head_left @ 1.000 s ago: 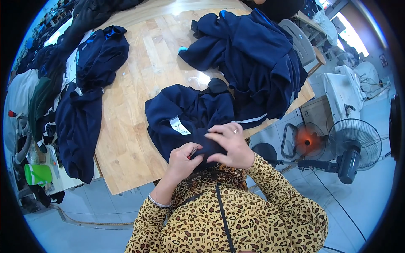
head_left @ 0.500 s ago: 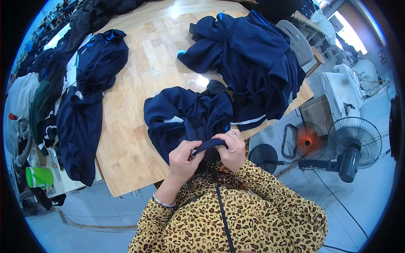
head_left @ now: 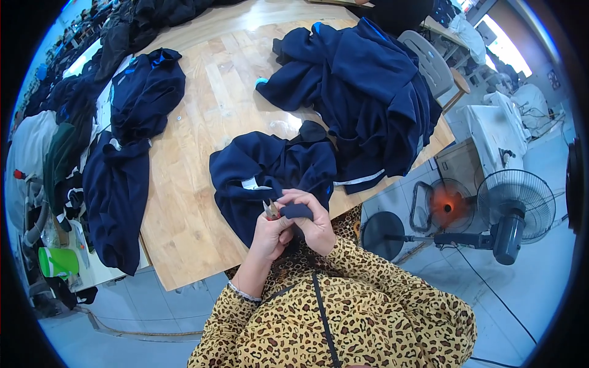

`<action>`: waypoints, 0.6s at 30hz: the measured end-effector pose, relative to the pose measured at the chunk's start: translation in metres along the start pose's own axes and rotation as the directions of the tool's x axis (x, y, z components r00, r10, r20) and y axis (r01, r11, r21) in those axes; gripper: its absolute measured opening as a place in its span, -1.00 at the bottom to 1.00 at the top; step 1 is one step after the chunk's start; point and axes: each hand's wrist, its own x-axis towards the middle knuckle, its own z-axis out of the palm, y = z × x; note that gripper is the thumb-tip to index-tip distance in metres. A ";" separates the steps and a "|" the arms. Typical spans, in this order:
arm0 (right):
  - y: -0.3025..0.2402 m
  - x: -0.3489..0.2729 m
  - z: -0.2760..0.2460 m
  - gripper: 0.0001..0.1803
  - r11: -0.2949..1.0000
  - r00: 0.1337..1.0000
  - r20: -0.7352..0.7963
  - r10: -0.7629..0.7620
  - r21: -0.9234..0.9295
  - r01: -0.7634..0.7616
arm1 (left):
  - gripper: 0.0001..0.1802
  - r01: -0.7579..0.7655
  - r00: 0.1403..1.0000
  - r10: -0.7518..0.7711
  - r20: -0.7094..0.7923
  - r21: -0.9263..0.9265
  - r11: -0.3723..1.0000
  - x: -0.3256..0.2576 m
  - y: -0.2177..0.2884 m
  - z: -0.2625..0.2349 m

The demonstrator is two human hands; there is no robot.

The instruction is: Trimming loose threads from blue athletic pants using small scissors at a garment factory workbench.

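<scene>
A heap of navy garments point(head_left: 368, 92) fills the far right of the wooden table point(head_left: 202, 122), and more dark jackets point(head_left: 123, 153) hang over its left edge; a floor fan point(head_left: 503, 208) stands to the right. At the near edge lies a navy jacket point(head_left: 270, 175), a fold of it drawn up between both hands. The left hand point(head_left: 270, 233) has its fingers closed on small snips point(head_left: 270, 210); the right hand point(head_left: 316, 221) pinches the fold. A green bucket point(head_left: 58, 262) sits near left, contents unclear.

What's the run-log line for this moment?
left hand: holds small snips | right hand: pinches fold of navy garment | garment: lying on wooden table edge | navy pile: behind, untouched
</scene>
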 end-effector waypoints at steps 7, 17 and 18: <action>0.015 -0.002 -0.008 -0.86 0.983 0.975 0.139 0.171 -0.092 -0.159 | -0.85 -0.019 0.995 0.026 -0.098 0.079 0.997 0.000 -0.008 -0.004; 0.007 0.002 -0.007 -0.88 0.970 0.967 -0.072 0.243 -0.003 -0.243 | -0.79 -0.145 0.963 0.237 -0.131 0.492 0.859 -0.016 -0.009 0.006; 0.004 0.003 -0.006 -0.88 0.970 0.968 -0.069 0.242 -0.002 -0.243 | -0.79 -0.146 0.962 0.240 -0.133 0.493 0.858 -0.014 -0.010 0.004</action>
